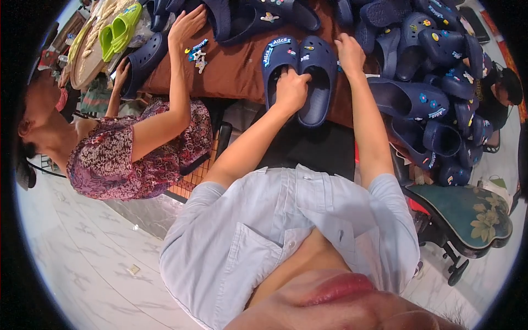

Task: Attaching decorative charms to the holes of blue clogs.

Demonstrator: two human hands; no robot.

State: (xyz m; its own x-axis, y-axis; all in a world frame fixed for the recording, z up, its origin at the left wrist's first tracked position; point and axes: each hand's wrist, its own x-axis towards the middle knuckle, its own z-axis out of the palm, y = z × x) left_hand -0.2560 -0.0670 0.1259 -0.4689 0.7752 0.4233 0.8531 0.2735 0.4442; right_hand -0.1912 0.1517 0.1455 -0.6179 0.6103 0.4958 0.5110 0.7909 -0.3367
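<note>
The pair, two navy clogs side by side with toes pointing away, lies at the near edge of the desk (234, 74). The left hand (292, 91) is clamped on their adjoining sides, fingers inside the left clog (271, 61) and thumb toward the right clog (320, 59). The right hand (351, 54), apart from the left, is beside the right clog's toe; whether it touches is unclear.

More navy clogs (250, 25) lie just beyond the pair. A heap (421, 102) of them, dotted with charms, crowds the right side close to the right forearm. To the left are loose charms (198, 56), then a co-worker (137, 137) whose hands are among other clogs; farther left, green clogs (119, 32) rest on a round board.

Bare desk shows between the pair and the loose charms; on the right, the gap to the heap is narrow. The pair's heels reach the near edge.

The desk is reddish brown. A green flowered chair (454, 212) stands at the right on a white, marbled floor (93, 253); another person (507, 91) is beyond the heap.
</note>
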